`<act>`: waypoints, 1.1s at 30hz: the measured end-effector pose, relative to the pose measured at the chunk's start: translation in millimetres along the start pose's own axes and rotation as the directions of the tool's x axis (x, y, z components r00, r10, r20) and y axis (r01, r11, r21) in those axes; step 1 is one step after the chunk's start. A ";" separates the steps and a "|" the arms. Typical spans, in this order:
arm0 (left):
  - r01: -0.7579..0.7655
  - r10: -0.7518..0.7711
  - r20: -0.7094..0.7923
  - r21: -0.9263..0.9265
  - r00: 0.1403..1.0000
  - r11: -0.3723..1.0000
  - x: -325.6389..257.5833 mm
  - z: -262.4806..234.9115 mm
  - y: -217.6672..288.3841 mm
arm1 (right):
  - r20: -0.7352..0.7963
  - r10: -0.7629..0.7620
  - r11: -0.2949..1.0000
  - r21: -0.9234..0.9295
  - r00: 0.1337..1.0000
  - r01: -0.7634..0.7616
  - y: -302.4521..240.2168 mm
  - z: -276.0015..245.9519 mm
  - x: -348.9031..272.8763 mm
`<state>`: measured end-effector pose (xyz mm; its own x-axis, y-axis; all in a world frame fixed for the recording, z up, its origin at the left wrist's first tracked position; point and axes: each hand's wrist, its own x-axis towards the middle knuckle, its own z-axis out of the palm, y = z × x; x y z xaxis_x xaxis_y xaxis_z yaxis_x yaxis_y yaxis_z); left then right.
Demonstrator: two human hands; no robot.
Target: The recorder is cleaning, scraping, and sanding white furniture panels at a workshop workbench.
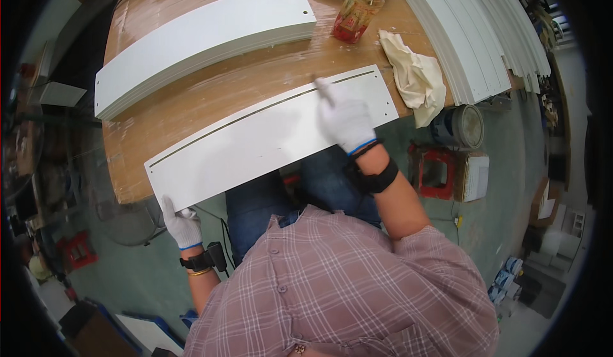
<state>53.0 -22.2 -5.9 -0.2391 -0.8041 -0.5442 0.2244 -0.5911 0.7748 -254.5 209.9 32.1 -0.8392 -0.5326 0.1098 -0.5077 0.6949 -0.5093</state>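
A long white panel (255, 143) with a dark groove along its far edge lies slanted across the near side of the wooden workbench (191, 102) and overhangs its edge. My left hand (181, 224), in a white glove, grips the panel's near left corner. My right hand (345, 116), also gloved, rests on the panel's right part and holds a small thin tool whose tip touches the groove; the tool is blurred.
A stack of white panels (198, 41) lies further back on the bench. A bottle of reddish liquid (357, 11) and a cream rag (415, 79) sit at the right, beside many stacked white strips (472, 31). A paint can (461, 127) and red stool (435, 171) stand on the floor.
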 end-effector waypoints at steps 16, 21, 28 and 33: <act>-0.012 0.014 0.120 -0.025 0.993 1.000 4.2 -8.7 -1.5 | 0.324 -0.215 0.976 0.041 0.921 0.214 -136.0 57.8 0.2; -0.035 0.035 0.082 0.000 0.996 0.999 -0.4 -0.2 -0.1 | 0.070 -0.146 0.989 0.008 0.987 0.145 -64.2 36.9 6.8; -0.025 0.032 0.160 -0.045 0.987 0.999 -3.2 -5.0 5.8 | -0.162 0.107 0.956 -0.253 0.981 -0.146 54.6 -18.8 20.1; -0.005 0.014 0.163 -0.055 0.987 0.998 -2.5 2.8 5.2 | 0.031 -0.111 0.994 0.000 0.993 0.111 -64.5 31.7 0.3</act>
<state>52.1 -23.1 0.4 -0.3868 -0.7912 -0.4737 0.2769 -0.5896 0.7587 -215.8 149.6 37.9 -0.7712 -0.6211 0.1396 -0.5978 0.6313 -0.4940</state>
